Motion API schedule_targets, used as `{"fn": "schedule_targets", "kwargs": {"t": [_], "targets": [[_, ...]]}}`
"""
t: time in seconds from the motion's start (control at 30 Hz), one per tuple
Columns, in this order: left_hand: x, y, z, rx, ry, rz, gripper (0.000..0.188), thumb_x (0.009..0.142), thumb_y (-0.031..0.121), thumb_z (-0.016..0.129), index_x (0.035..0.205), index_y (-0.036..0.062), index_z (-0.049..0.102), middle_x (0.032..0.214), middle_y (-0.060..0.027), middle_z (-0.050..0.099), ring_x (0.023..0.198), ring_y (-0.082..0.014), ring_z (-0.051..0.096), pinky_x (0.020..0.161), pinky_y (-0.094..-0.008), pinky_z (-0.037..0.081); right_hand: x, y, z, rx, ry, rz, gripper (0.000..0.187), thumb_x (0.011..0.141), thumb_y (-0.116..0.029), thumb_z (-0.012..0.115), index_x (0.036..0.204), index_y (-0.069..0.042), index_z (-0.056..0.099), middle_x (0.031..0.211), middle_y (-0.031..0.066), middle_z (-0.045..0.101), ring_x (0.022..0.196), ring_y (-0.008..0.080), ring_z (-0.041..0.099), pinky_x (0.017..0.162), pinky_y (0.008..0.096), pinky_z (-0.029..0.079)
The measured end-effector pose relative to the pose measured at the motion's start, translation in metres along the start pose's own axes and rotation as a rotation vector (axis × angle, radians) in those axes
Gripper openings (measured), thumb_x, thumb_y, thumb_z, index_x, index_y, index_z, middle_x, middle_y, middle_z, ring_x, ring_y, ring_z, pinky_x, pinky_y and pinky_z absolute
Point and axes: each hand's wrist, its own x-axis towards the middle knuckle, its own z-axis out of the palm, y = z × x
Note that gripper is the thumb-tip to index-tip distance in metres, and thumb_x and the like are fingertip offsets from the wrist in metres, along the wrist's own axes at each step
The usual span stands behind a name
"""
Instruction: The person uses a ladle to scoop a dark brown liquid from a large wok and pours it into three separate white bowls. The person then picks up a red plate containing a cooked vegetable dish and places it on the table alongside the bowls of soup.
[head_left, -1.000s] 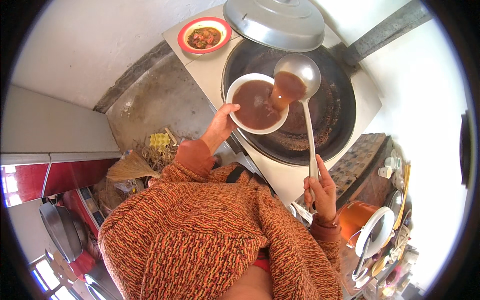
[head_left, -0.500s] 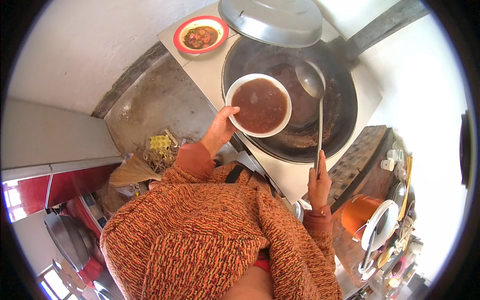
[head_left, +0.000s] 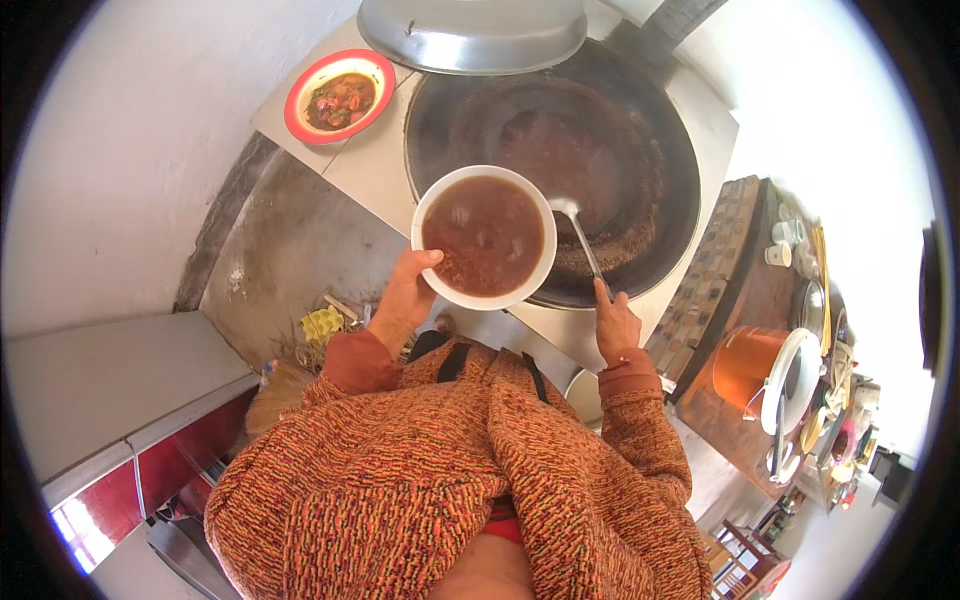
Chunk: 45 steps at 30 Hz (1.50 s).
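My left hand [head_left: 406,292] grips the near left rim of a white bowl [head_left: 548,262], thumb over the edge. Reddish-brown soup [head_left: 485,235] fills it nearly to the top. The bowl is held over the near left edge of a large black wok [head_left: 672,180]. In my right hand [head_left: 616,326] is the handle of a metal ladle [head_left: 583,240], fingers closed around it. The ladle's head lies just right of the bowl and is partly hidden by it. More brown liquid [head_left: 560,150] lies in the bottom of the wok.
A large metal lid [head_left: 475,35] rests behind the wok. On the tiled stove top [head_left: 385,170] at left sits a red-rimmed plate [head_left: 376,62] of cooked food. To the right, a wooden counter [head_left: 715,390] bears an orange bucket [head_left: 742,370] and several cups [head_left: 778,254].
The ladle has come down and toward the bowl, its head now beside the rim. The bowl sits a little farther left and nearer me. My view has shifted.
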Motion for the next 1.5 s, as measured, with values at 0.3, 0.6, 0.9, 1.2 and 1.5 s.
{"fn": "schedule_targets", "kwargs": {"t": [0.3, 0.6, 0.9, 1.2, 1.5], "targets": [[-0.018, -0.035, 0.034, 0.029, -0.108, -0.073, 0.055, 0.075, 0.018, 0.061, 0.124, -0.0015, 0.045, 0.117, -0.0119, 0.054, 0.107, -0.0216, 0.052, 0.096, -0.0367, 0.04, -0.023, -0.014, 0.001, 0.178, 0.172, 0.044, 0.054, 0.083, -0.023, 0.059, 0.132, -0.013, 0.04, 0.099, 0.0155, 0.052, 0.092, 0.0328, 0.054, 0.077, 0.0436, 0.045], [-0.032, -0.106, 0.082, 0.125, -0.208, -0.255, 0.059, 0.074, 0.02, 0.064, 0.126, -0.002, 0.044, 0.121, -0.0148, 0.053, 0.112, -0.0254, 0.05, 0.1, -0.0385, 0.038, -0.134, 0.046, 0.024, 1.764, 0.174, 0.276, 0.063, 0.091, -0.042, 0.051, 0.133, 0.003, 0.036, 0.123, 0.0187, 0.05, 0.113, 0.026, 0.049, 0.099, 0.0364, 0.037], [-0.039, -0.184, 0.13, 0.257, -0.371, -0.527, 0.063, 0.074, 0.022, 0.062, 0.128, -0.002, 0.041, 0.124, -0.0161, 0.05, 0.114, -0.027, 0.049, 0.099, -0.04, 0.039, -0.197, 0.052, -0.018, 2.358, 0.242, 0.116, 0.106, 0.066, -0.064, 0.068, 0.141, -0.003, 0.023, 0.14, 0.0126, 0.035, 0.127, 0.0244, 0.036, 0.105, 0.0393, 0.031], [-0.042, -0.264, 0.184, 0.376, -0.704, -0.755, 0.059, 0.078, 0.023, 0.061, 0.128, 0.0, 0.041, 0.126, -0.0131, 0.048, 0.116, -0.023, 0.047, 0.101, -0.0378, 0.036, -0.262, 0.052, 0.019, 2.438, 0.84, 0.346, 0.086, 0.078, -0.057, 0.061, 0.139, -0.007, 0.027, 0.141, 0.0105, 0.034, 0.129, 0.0252, 0.033, 0.107, 0.0426, 0.028], [-0.079, -0.341, 0.231, 0.525, -0.83, -0.961, 0.059, 0.079, 0.026, 0.061, 0.128, 0.0069, 0.036, 0.117, -0.0082, 0.049, 0.1, -0.019, 0.055, 0.08, -0.0363, 0.051, -0.329, 0.085, 0.038, 2.339, 1.144, 0.589, 0.093, 0.076, -0.068, 0.051, 0.141, -0.007, 0.024, 0.143, 0.0114, 0.03, 0.131, 0.0279, 0.03, 0.109, 0.0437, 0.025]]}}
